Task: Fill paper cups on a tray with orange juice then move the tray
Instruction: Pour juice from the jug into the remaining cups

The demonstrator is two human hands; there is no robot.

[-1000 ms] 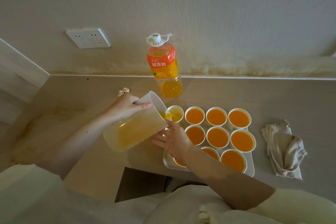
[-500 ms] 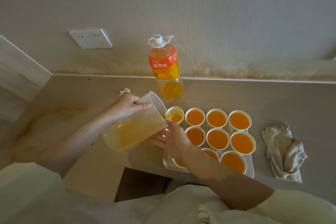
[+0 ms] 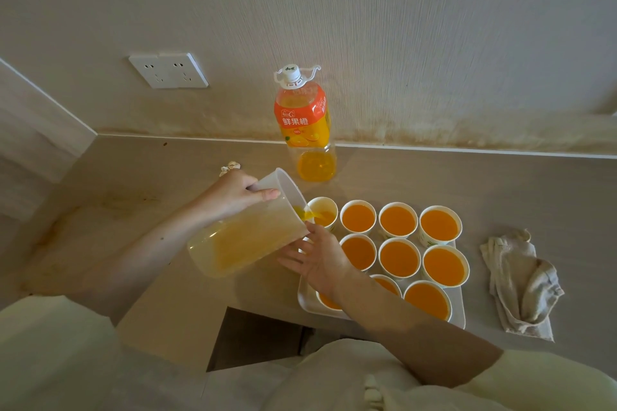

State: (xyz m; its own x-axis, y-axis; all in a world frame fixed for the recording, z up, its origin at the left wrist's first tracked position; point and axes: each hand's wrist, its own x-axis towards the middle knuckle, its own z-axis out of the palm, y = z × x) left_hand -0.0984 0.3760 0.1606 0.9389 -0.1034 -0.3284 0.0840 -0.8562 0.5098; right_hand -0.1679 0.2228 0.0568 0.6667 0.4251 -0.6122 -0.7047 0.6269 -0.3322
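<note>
Tray (image 3: pixel 457 319) position was noted first: it lay on the counter (image 3: pixel 150 197) close to the near edge, right of centre, carrying paper cups in rows. Filled cups (image 3: pixel 399 259) in the near, middle and far rows stood close to brimming and tightly packed.

The right hand (image 3: pixel 320 257) hovered over the left end of the middle row, fingers spread and straight, gripping nothing. Whether its fingertips touched the jug or a cup hidden beneath the palm could not be told.

Left of it, the jug (image 3: pixel 283 187) was tipped steeply to the right. The left hand (image 3: pixel 233 197) gripped its upper wall, thumb laid across the top near the rim. Orange juice (image 3: pixel 247 243) ran from the lip into the far-left cup (image 3: pixel 323 210), whose level sat below that of its neighbours.

In my judgement the pour called for a thin, steady stream centred on that cup's mouth. The tilt should be eased back as the level neared the others, since the jug held plenty and a surge would overshoot. The lip was best held low over the cup. The right hand would serve best as a steadying support, clear of the full cups.

A cloth (image 3: pixel 521 284) lay right of the tray, handy for drips. Farther back a bottle (image 3: pixel 305 123) stood against the wall, with juice only in its base.
</note>
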